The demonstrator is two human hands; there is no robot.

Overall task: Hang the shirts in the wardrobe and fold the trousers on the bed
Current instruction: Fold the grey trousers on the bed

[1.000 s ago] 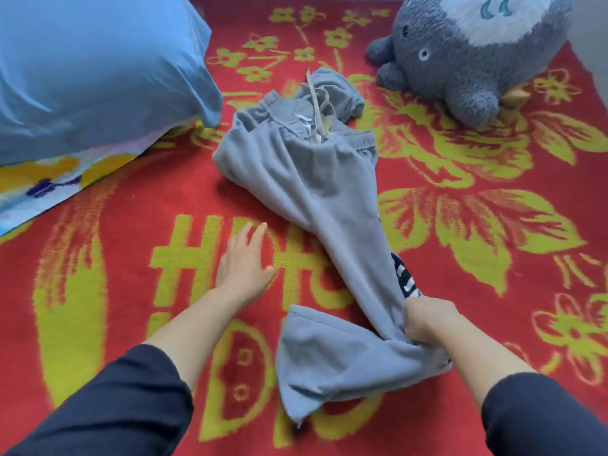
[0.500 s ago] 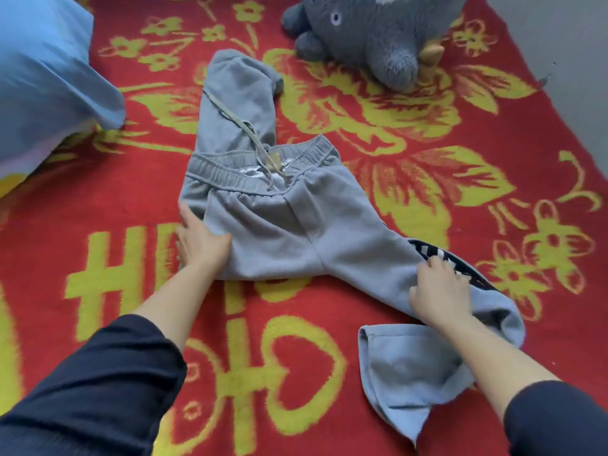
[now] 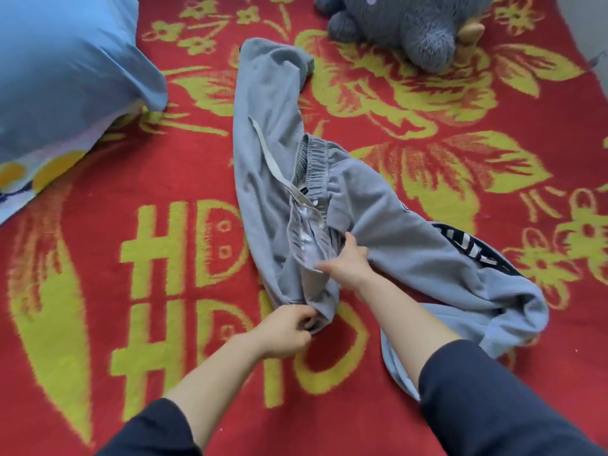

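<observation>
Grey jogging trousers (image 3: 269,133) lie crumpled on the red and yellow bed blanket (image 3: 98,258), the waistband with its pale drawstring near the middle. One leg runs up towards the plush toy, the other, with a black and white side stripe, trails off to the right. My left hand (image 3: 286,330) grips a bunched edge of the trousers at their near end. My right hand (image 3: 348,264) pinches the fabric just below the waistband opening.
A blue pillow (image 3: 65,70) fills the upper left, on a patterned sheet. A grey plush toy (image 3: 411,24) sits at the top, right of centre. A grey wall edge (image 3: 589,34) bounds the bed at the far right.
My left hand left the trousers' left side and now grips their near edge. My right hand came off the striped leg to the waistband. The trousers are bunched and turned.
</observation>
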